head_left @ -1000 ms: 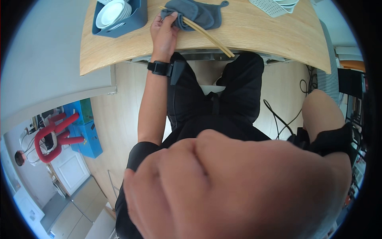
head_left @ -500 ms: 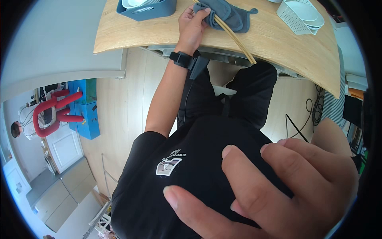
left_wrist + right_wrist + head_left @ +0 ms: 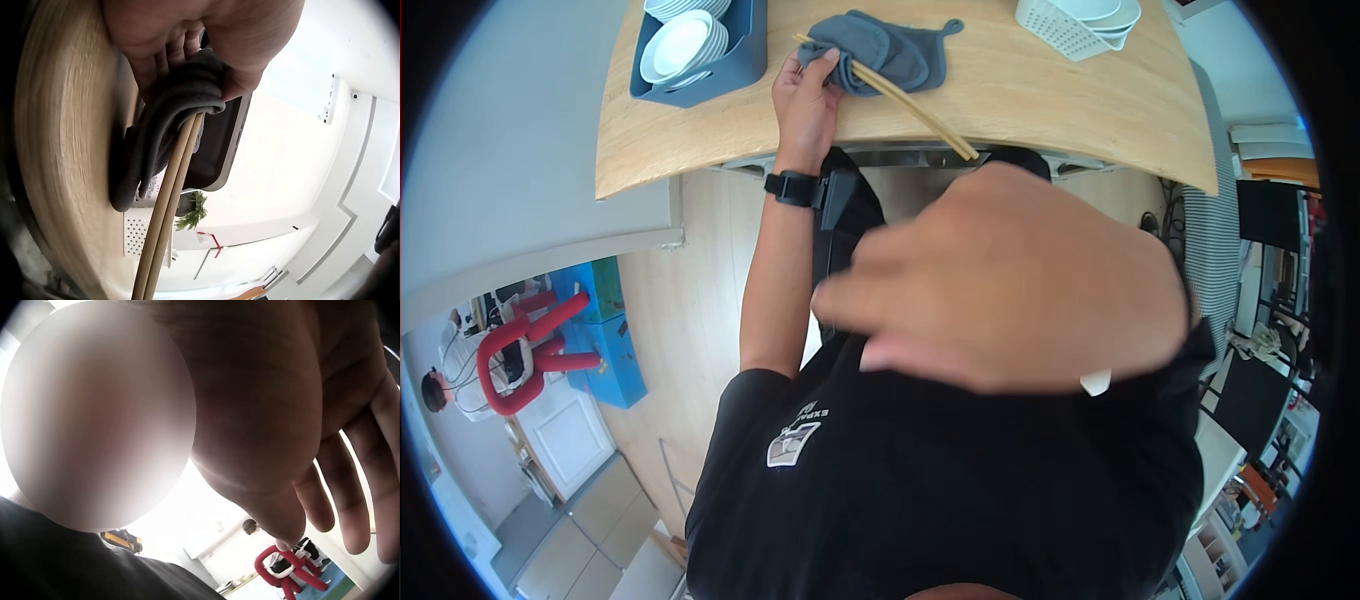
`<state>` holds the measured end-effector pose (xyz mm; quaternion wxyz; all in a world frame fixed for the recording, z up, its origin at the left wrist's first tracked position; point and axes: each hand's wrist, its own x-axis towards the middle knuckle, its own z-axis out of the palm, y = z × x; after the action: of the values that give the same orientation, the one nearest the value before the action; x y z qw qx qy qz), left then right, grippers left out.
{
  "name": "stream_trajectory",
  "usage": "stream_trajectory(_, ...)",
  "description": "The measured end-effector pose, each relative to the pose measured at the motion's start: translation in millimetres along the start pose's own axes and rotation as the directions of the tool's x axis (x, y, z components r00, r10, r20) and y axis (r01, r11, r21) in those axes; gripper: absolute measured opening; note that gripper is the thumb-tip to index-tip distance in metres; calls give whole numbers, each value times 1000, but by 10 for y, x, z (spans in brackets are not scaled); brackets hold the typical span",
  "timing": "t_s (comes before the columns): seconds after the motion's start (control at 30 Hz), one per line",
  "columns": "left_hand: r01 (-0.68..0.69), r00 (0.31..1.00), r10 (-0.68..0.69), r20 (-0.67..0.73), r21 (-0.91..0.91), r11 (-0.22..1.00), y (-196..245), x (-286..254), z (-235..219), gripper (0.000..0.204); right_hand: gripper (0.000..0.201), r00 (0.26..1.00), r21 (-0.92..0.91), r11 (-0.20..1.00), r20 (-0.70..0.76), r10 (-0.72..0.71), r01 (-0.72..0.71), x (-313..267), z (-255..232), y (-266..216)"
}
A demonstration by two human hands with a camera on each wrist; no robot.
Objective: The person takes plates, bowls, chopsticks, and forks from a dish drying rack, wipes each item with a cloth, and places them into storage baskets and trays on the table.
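Note:
At the table's near edge my left hand (image 3: 805, 105) pinches a folded dark grey cloth (image 3: 870, 45) around a pair of long wooden chopsticks (image 3: 915, 108). In the left wrist view the thumb presses the cloth (image 3: 181, 103) over the chopsticks (image 3: 164, 206), whose bare ends stick out of the fold. A hanging loop shows at the cloth's far corner. My right hand (image 3: 1010, 285), blurred, is raised in front of my torso, away from the table. In the right wrist view its fingers (image 3: 340, 487) are extended and slightly spread, with nothing in them.
A blue basket (image 3: 750, 50) with stacked white bowls (image 3: 685, 45) stands on the wooden table (image 3: 1020, 100) at the left. A white perforated basket (image 3: 1065, 35) with white dishes is at the back right. Dark cables (image 3: 1172, 215) lie on the floor at the right.
My right hand has moved from close under the head camera forward and lower, toward the table. My left hand keeps its hold on the cloth and chopsticks. The head view has shifted and swung back.

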<state>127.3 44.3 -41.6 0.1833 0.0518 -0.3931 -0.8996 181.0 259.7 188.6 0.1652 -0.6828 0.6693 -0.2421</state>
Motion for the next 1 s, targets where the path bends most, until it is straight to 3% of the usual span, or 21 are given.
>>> stream_trajectory(0.03,-5,1000,6,-9,7,1000,6,-4,10,18,25,996,-39,999,-86,26,-29,-99,131,198)
stream_trajectory(0.07,-18,1000,18,-10,-7,1000,13,-7,12,18,34,962,115,978,-191,196,-176,-158,191,319)
stream_trajectory(0.1,-10,1000,10,-8,-14,1000,19,-17,12,18,29,879,226,926,-309,363,-303,-212,250,445)
stream_trajectory(0.17,-9,1000,9,-9,-26,1000,12,-30,13,17,34,672,229,863,-549,497,-450,-362,452,766)
stream_trajectory(0.2,-11,1000,11,-14,-37,999,6,-31,16,17,34,677,222,866,-547,492,-449,-477,588,872)
stream_trajectory(0.27,-15,1000,14,-16,-45,999,2,-13,9,17,32,535,257,765,-585,609,-590,-618,764,1031)
stream_trajectory(0.37,-6,1000,6,-14,-41,999,-15,-7,-15,16,24,541,316,772,-568,620,-552,-581,860,910)
stream_trajectory(0.43,0,1000,0,-7,-14,1000,-10,3,-6,15,13,632,291,835,-551,546,-467,-481,754,714)
stream_trajectory(0.5,21,999,-21,-25,4,1000,-2,23,-12,14,7,733,91,976,-648,207,-195,-265,511,351)
stream_trajectory(0.53,26,998,-25,-55,26,999,-14,25,-17,14,7,739,-33,991,-670,77,-133,-172,452,156)
stream_trajectory(0.6,32,999,-31,-27,18,999,2,2,-25,14,14,592,-36,998,-804,-58,49,-28,375,-259)
stream_trajectory(0.67,10,1000,-10,-8,24,1000,0,-12,41,13,15,633,-44,993,-773,35,-109,-34,328,-612)
stream_trajectory(1.0,12,1000,-11,-23,38,999,6,-6,12,12,14,717,-97,983,-696,46,-158,-15,242,-452)
